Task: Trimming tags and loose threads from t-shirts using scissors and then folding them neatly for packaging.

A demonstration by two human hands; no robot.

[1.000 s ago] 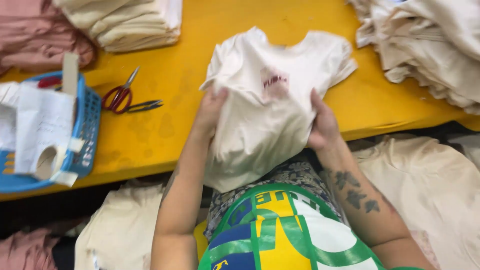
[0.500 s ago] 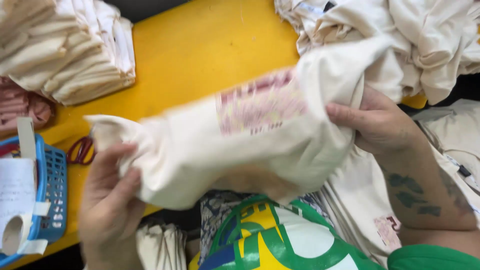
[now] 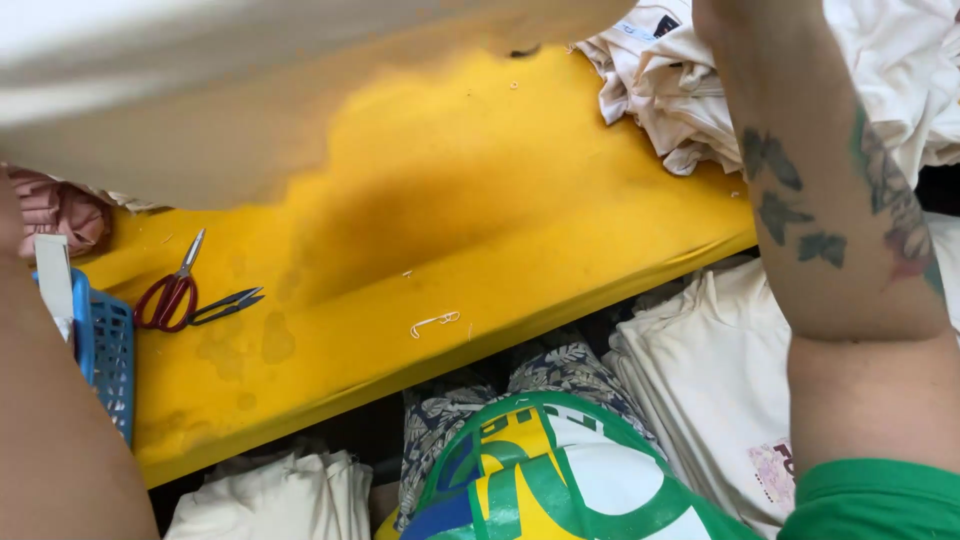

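Note:
A cream T-shirt (image 3: 200,100) is raised close to the camera and fills the top left of the view, casting a shadow on the yellow table (image 3: 560,250). My right forearm (image 3: 840,230), tattooed, rises at the right; only the base of my right hand (image 3: 735,15) shows at the top edge, against the shirt's upper corner. My left forearm (image 3: 40,420) rises at the left edge, and its hand is hidden above, behind the lifted shirt.
Red-handled scissors (image 3: 170,295) and dark thread snips (image 3: 225,305) lie at the table's left, beside a blue basket (image 3: 110,350). A heap of cream garments (image 3: 680,90) sits at the back right, a pink garment (image 3: 60,215) at the left. Folded cream shirts (image 3: 700,380) lie below the table.
The shirt went from flat on the table to lifted high in front of the camera. Both arms rose with it, and the hands left the view.

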